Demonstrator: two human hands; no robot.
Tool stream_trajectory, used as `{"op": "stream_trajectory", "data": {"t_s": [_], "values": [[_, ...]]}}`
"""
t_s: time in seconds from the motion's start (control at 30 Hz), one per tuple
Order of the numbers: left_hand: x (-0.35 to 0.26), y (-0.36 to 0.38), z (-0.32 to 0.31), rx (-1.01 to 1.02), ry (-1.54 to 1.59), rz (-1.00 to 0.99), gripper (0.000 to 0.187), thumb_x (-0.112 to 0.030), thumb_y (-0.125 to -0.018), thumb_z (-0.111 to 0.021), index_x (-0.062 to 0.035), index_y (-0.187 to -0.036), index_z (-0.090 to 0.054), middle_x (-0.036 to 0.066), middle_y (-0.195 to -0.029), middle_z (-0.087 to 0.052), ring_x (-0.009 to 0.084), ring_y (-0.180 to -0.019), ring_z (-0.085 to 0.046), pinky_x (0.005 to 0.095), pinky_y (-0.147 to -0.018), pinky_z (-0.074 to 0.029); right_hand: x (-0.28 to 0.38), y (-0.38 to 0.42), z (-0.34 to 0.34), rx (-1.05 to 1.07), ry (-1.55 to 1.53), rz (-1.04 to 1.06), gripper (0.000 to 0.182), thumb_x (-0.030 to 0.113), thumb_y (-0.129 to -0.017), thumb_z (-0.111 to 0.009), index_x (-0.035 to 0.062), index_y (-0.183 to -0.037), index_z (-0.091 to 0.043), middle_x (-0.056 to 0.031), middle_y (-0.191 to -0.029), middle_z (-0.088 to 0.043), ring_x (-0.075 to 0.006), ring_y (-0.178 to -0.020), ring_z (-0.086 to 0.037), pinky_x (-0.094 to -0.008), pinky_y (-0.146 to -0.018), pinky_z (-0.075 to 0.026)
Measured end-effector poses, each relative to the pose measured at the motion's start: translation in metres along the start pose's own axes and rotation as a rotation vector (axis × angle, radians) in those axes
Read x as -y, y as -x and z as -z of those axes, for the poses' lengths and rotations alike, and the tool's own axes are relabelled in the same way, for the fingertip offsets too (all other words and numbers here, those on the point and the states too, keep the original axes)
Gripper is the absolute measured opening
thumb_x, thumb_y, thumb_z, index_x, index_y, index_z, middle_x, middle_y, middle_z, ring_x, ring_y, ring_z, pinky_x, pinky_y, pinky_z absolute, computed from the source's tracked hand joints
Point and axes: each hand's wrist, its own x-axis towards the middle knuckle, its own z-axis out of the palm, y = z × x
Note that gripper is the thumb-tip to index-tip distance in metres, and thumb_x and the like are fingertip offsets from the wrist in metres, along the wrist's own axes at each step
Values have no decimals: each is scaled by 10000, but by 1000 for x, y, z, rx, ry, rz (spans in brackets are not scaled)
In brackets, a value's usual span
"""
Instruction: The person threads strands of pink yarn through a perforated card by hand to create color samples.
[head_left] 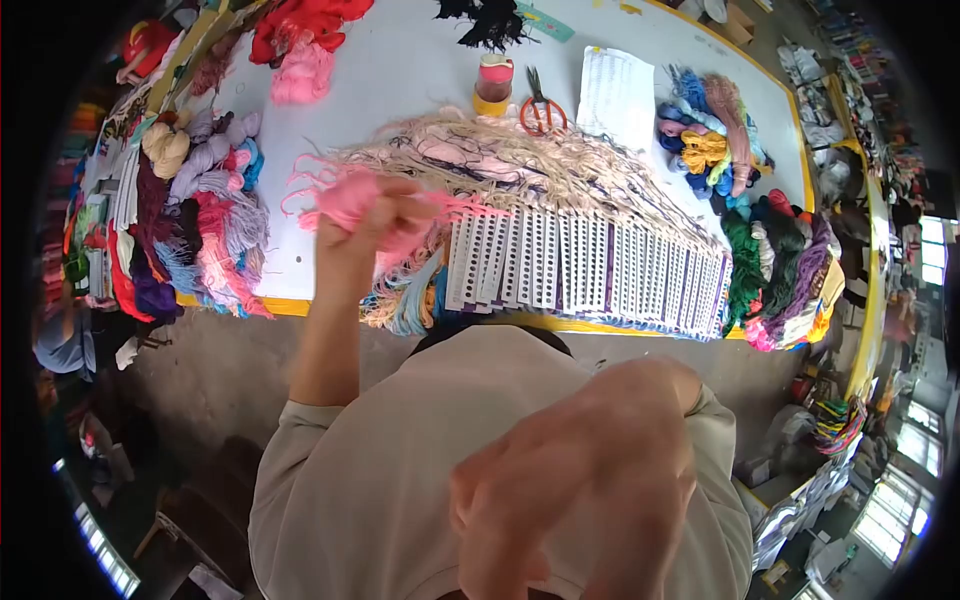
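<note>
My left hand (378, 218) is closed around a bundle of bright pink yarn (350, 195), held above the table's near left part. Loose pink strands trail from it to both sides. Close to the camera, in front of my chest, my right hand (580, 470) is raised and blurred; its fingers look bent, but whether they hold anything is hidden. A row of white punched cards (590, 262) lies along the near table edge, with beige, pink and dark threads (500, 155) spread out from the cards' far ends.
Scissors with orange handles (543, 112), a jar (493, 85) and a printed sheet (616, 98) lie beyond the threads. Coloured yarn skeins (205, 200) are heaped at left, more skeins (785, 260) at right. Red yarn (300, 30) lies at the far left. Another person (148, 50) is at upper left.
</note>
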Motion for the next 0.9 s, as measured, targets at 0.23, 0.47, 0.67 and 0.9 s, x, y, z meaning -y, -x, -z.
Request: {"op": "stream_trajectory", "data": {"t_s": [0.23,0.47,0.67,0.9], "values": [[5,0,-39,127,5,84,302,-171,-963,-489,48,-1160,-558,158,-1175,-606,201,-1092,-574,347,-912,-468,-13,-6,-14,79,92,15,349,300,-933,-550,1,-1106,-607,-242,-1101,-490,-155,-651,-498,-255,-568,-487],[5,4,-57,159,596,226,448,-271,-964,-477,54,-1271,-455,216,-1320,-482,321,-1247,-457,434,-1025,-387,-27,58,-19,-776,433,-9,327,79,-788,-705,69,-1026,-482,-156,-1109,-512,-200,-725,-545,-286,-660,-466],[18,8,-68,205,300,185,390,-239,-983,-432,24,-1257,-522,141,-1340,-497,240,-1236,-469,383,-1040,-347,-48,128,49,-1339,1014,-449,111,40,-847,-644,49,-940,-585,12,-820,-577,-38,-619,-477,-185,-530,-397],[21,7,-72,216,-121,1,349,-188,-1001,-374,26,-1198,-566,138,-1205,-600,224,-1125,-557,353,-993,-401,-40,134,43,-1409,811,-336,67,71,-869,-633,57,-934,-625,10,-857,-605,-39,-630,-491,-182,-539,-407]]}}
